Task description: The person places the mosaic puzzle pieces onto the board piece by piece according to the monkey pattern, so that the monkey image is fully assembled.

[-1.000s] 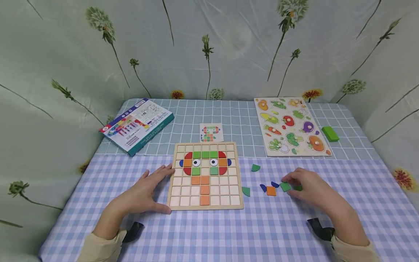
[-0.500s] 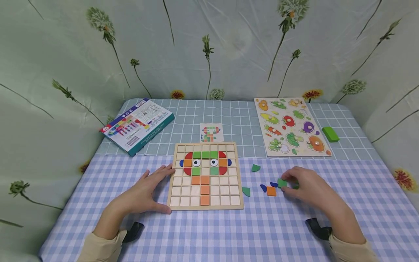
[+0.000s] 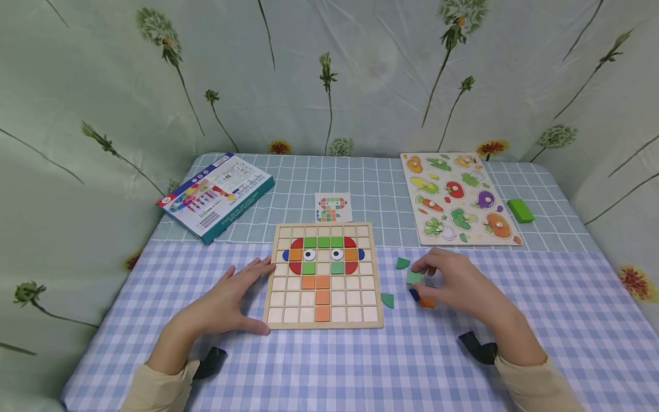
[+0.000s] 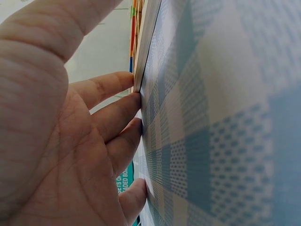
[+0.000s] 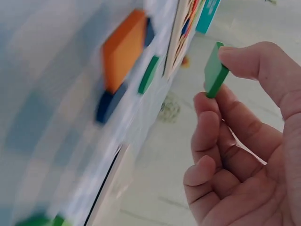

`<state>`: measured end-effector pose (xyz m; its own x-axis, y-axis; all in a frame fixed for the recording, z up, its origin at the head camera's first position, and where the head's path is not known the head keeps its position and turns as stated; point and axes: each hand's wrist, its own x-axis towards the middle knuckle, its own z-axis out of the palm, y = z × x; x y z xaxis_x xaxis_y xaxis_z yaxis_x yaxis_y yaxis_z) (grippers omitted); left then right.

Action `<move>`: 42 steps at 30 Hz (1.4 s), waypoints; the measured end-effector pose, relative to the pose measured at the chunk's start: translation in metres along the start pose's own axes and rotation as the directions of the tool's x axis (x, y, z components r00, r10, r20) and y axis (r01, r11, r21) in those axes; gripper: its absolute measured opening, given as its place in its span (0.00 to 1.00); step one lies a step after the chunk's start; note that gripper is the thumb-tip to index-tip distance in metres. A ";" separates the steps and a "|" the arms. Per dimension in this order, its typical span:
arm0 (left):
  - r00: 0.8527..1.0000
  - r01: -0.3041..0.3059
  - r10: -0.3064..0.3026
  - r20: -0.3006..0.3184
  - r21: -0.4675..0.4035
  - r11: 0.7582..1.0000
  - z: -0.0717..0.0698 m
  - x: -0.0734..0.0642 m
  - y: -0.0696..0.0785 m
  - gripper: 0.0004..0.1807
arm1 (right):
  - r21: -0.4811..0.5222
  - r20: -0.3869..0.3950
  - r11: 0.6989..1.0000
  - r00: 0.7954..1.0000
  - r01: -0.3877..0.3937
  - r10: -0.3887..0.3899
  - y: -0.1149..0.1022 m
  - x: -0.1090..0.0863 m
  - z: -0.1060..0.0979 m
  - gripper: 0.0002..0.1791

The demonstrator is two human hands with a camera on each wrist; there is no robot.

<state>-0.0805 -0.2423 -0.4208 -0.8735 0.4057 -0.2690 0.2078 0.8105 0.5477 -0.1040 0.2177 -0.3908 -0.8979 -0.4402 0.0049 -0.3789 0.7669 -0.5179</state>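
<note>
My right hand point(image 3: 455, 283) pinches a green square tile point(image 5: 216, 70) between thumb and fingertips, lifted off the cloth in the right wrist view. Below it lie an orange square tile point(image 5: 124, 49) and blue half-round tiles point(image 5: 109, 104), partly covered by the hand in the head view. The wooden grid board point(image 3: 273, 312) bears a face of red, orange, green and blue tiles with two eye discs, and orange squares under it. Spread along the board's left edge, my left hand point(image 3: 226, 300) touches it with thumb and fingertips. Green quarter-round tiles point(image 3: 388, 300) lie right of the board.
A small pattern card point(image 3: 333, 207) lies behind the board. At the back left is a flat box point(image 3: 216, 197); at the back right, a vegetable puzzle board point(image 3: 463, 200) with a green block point(image 3: 520, 211) beside it.
My right hand has picked the green square tile up from the cloth and carried it left, toward the board. The left hand stays in place at the board's edge.
</note>
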 end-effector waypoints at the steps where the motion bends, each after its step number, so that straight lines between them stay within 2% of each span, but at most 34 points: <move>1: 1.000 0.000 0.000 -0.001 -0.001 1.000 0.000 0.000 0.000 0.68 | 0.004 -0.003 1.000 1.000 0.017 -0.017 -0.003 0.002 0.001 0.12; 8: 1.000 -0.010 0.010 -0.010 -0.008 1.000 0.001 0.000 -0.001 0.68 | -0.017 -0.016 0.991 0.991 0.130 -0.130 -0.021 0.017 0.007 0.12; 14: 1.000 -0.013 0.013 -0.010 -0.006 1.000 0.000 0.000 -0.001 0.68 | -0.016 -0.061 0.967 0.965 0.253 -0.253 -0.032 0.028 0.017 0.13; 17: 1.000 -0.014 0.014 -0.010 -0.006 1.000 0.000 0.000 -0.001 0.68 | -0.019 -0.053 0.959 0.957 0.283 -0.284 -0.038 0.033 0.021 0.14; 24: 1.000 -0.014 0.014 -0.009 -0.008 1.000 0.000 0.000 0.000 0.68 | -0.018 0.001 0.952 0.952 0.307 -0.307 -0.055 0.046 0.031 0.13; 31: 1.000 -0.022 0.022 -0.012 -0.010 1.000 0.000 0.001 0.000 0.68 | -0.019 0.056 0.928 0.928 0.371 -0.370 -0.077 0.062 0.049 0.10; 42: 0.999 -0.031 0.031 -0.008 -0.008 0.999 -0.001 0.001 -0.003 0.68 | 0.001 0.194 0.942 0.924 0.335 -0.329 -0.110 0.084 0.075 0.11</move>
<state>-0.0827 -0.2448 -0.4225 -0.8700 0.4274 -0.2456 0.2316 0.7943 0.5617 -0.1206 0.0618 -0.3973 -0.6619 -0.7495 0.0091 -0.6577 0.5749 -0.4868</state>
